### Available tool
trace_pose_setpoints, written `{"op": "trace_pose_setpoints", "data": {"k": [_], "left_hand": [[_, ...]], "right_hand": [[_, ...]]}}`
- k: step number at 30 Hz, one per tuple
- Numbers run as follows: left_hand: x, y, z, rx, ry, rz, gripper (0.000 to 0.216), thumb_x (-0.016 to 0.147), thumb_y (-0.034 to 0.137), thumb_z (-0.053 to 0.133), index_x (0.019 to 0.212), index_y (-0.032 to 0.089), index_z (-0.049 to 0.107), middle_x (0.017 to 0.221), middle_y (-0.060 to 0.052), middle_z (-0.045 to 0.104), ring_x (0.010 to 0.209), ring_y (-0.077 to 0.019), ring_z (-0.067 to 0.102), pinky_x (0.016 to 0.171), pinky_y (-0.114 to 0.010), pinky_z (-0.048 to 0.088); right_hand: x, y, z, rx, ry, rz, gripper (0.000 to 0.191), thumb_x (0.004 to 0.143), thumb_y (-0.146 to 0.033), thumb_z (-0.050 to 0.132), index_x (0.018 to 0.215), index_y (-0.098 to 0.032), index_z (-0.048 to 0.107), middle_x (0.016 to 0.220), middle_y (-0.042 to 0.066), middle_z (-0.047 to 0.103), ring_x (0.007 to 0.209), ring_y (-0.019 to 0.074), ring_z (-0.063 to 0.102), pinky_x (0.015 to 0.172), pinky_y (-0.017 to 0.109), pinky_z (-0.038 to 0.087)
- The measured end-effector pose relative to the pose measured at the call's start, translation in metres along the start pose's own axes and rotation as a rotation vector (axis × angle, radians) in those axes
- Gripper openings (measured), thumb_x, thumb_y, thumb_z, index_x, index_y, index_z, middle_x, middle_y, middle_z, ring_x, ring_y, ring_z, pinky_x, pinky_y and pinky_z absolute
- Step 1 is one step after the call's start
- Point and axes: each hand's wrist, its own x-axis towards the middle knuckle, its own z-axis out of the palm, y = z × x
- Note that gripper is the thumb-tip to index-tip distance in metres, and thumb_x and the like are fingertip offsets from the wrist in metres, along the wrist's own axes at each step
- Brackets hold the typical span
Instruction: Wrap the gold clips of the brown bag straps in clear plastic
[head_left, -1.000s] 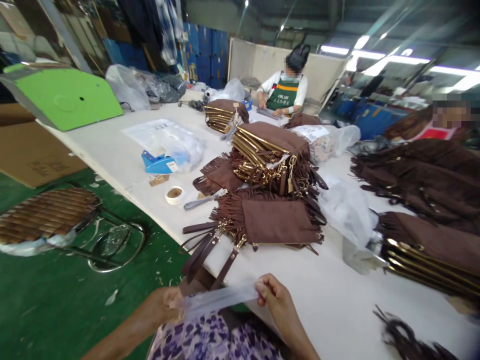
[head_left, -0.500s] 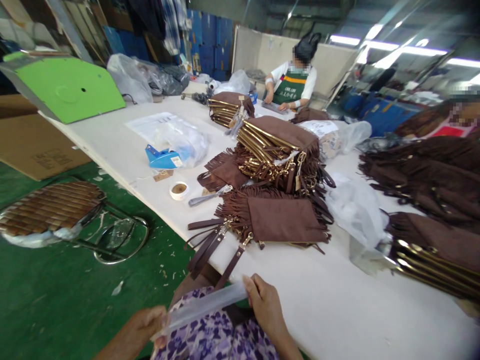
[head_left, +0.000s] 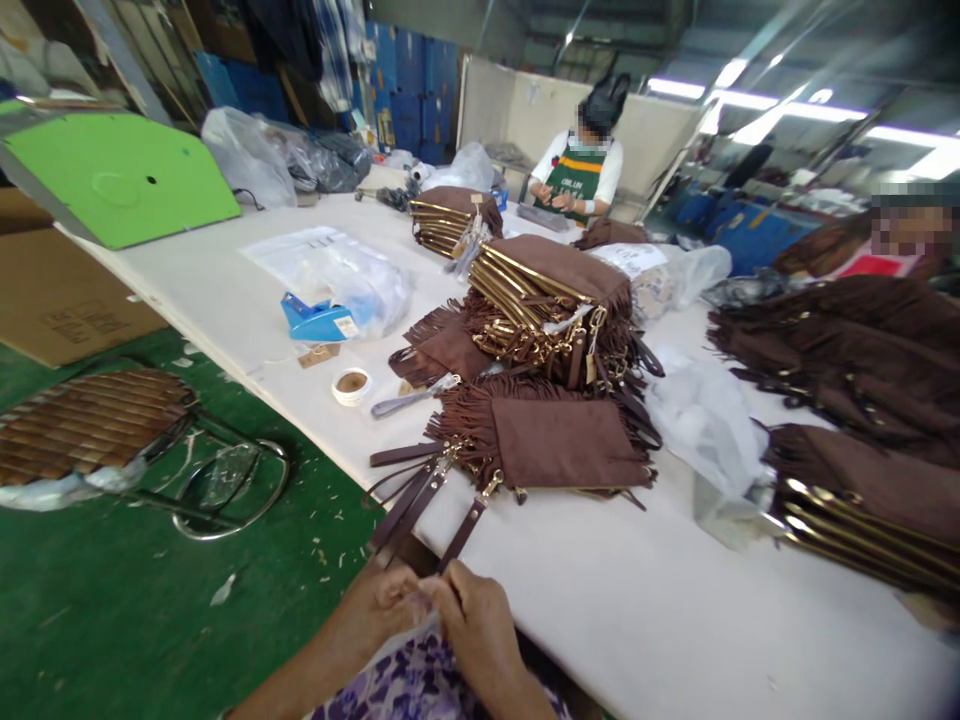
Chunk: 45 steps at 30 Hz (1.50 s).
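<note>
Okay, fingers first: both hands curled, tips pressed in close together. Left hand (head_left: 397, 607) and right hand (head_left: 480, 628) both pinch a translucent plastic piece (head_left: 426, 622), bunched between them; exact grip of each fingertip hidden by the knuckles. Plastic sits above the lap, over purple-print cloth (head_left: 416, 682), just off the table edge.

Just beyond the fingertips: dark brown straps (head_left: 420, 508) hanging over the edge of the white table (head_left: 675, 610); can't tell if they touch the hands. Straps clip to a fringed brown pouch (head_left: 570, 442), lying flat. Behind it, a stack of brown bags (head_left: 559, 268) with gold zips.

Left of the pouch: grey strap (head_left: 409, 400), tape roll (head_left: 351, 387), then blue dispenser (head_left: 321, 320). Right of it: crumpled clear bag (head_left: 701, 410). Far side: co-worker (head_left: 579, 172) in a green apron, hands close together.
</note>
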Motion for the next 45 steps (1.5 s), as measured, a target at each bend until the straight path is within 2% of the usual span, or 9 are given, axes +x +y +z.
{"op": "trace_pose_setpoints", "data": {"k": [4, 8, 12, 14, 18, 21, 31, 39, 45], "left_hand": [[0.011, -0.032, -0.002, -0.045, 0.083, -0.038, 0.057, 0.056, 0.07, 0.071, 0.061, 0.017, 0.053, 0.057, -0.002, 0.058, 0.055, -0.0158, 0.05, 0.056, -0.028, 0.034], [0.003, -0.042, -0.02, 0.038, 0.162, -0.084, 0.058, 0.059, 0.072, 0.068, 0.06, 0.015, 0.054, 0.055, 0.001, 0.05, 0.055, -0.0135, 0.043, 0.055, -0.027, 0.028], [-0.004, -0.033, -0.03, 0.088, 0.188, -0.077, 0.059, 0.064, 0.073, 0.062, 0.062, 0.014, 0.058, 0.056, 0.001, 0.05, 0.055, -0.0134, 0.04, 0.055, -0.026, 0.027], [-0.008, -0.028, -0.033, 0.103, 0.192, -0.075, 0.056, 0.069, 0.069, 0.061, 0.066, 0.013, 0.061, 0.059, 0.0, 0.052, 0.058, -0.0146, 0.043, 0.056, -0.026, 0.029], [-0.018, -0.025, -0.042, 0.102, 0.224, -0.084, 0.056, 0.068, 0.069, 0.062, 0.067, 0.013, 0.062, 0.059, 0.001, 0.052, 0.059, -0.0149, 0.043, 0.057, -0.026, 0.029], [-0.023, -0.028, -0.048, 0.092, 0.256, -0.095, 0.055, 0.065, 0.069, 0.064, 0.065, 0.014, 0.06, 0.056, 0.003, 0.048, 0.057, -0.0134, 0.039, 0.056, -0.026, 0.027], [-0.026, -0.022, -0.049, 0.063, 0.147, -0.155, 0.054, 0.077, 0.064, 0.056, 0.077, 0.011, 0.069, 0.065, -0.002, 0.057, 0.063, -0.016, 0.045, 0.059, -0.027, 0.03], [-0.031, -0.015, -0.048, 0.061, 0.136, -0.173, 0.056, 0.079, 0.065, 0.053, 0.08, 0.011, 0.07, 0.061, 0.0, 0.052, 0.058, -0.0127, 0.037, 0.054, -0.026, 0.022], [-0.029, -0.029, -0.048, 0.057, 0.137, -0.154, 0.058, 0.079, 0.065, 0.053, 0.08, 0.009, 0.069, 0.062, -0.001, 0.05, 0.059, -0.0124, 0.035, 0.054, -0.026, 0.021]], "right_hand": [[0.006, 0.019, -0.019, 0.066, 0.15, 0.157, 0.028, 0.091, -0.045, 0.046, 0.075, -0.023, 0.054, 0.058, -0.003, 0.059, 0.056, 0.0152, 0.056, 0.055, 0.024, 0.028], [0.024, 0.031, -0.026, 0.019, 0.282, 0.231, 0.025, 0.082, -0.045, 0.059, 0.095, -0.023, 0.056, 0.062, -0.002, 0.059, 0.061, 0.0187, 0.057, 0.057, 0.025, 0.03], [0.044, 0.021, -0.01, 0.092, 0.238, 0.205, 0.023, 0.076, -0.04, 0.065, 0.07, -0.021, 0.053, 0.059, -0.003, 0.054, 0.058, 0.0157, 0.051, 0.056, 0.025, 0.031], [0.049, 0.015, -0.003, 0.324, 0.172, 0.247, 0.027, 0.075, -0.039, 0.065, 0.065, -0.02, 0.05, 0.058, -0.003, 0.052, 0.056, 0.0138, 0.05, 0.053, 0.024, 0.033], [0.049, 0.006, -0.007, 0.922, 0.019, 0.378, 0.034, 0.072, -0.047, 0.07, 0.078, -0.018, 0.053, 0.063, -0.002, 0.058, 0.055, 0.011, 0.055, 0.05, 0.02, 0.042], [0.045, 0.001, -0.014, 1.054, 0.054, 0.357, 0.037, 0.072, -0.049, 0.073, 0.082, -0.018, 0.055, 0.063, -0.002, 0.061, 0.054, 0.0088, 0.056, 0.051, 0.018, 0.046], [0.043, 0.0, 0.002, 1.03, 0.114, 0.342, 0.036, 0.076, -0.048, 0.07, 0.08, -0.017, 0.052, 0.058, -0.002, 0.061, 0.051, 0.009, 0.057, 0.049, 0.018, 0.047], [0.041, 0.0, -0.004, 1.026, 0.122, 0.332, 0.034, 0.078, -0.046, 0.068, 0.08, -0.018, 0.049, 0.059, -0.002, 0.062, 0.051, 0.0087, 0.057, 0.051, 0.019, 0.047], [0.04, -0.001, -0.005, 1.008, 0.13, 0.329, 0.035, 0.078, -0.047, 0.068, 0.081, -0.017, 0.051, 0.059, -0.002, 0.062, 0.051, 0.0089, 0.056, 0.05, 0.018, 0.046]]}}
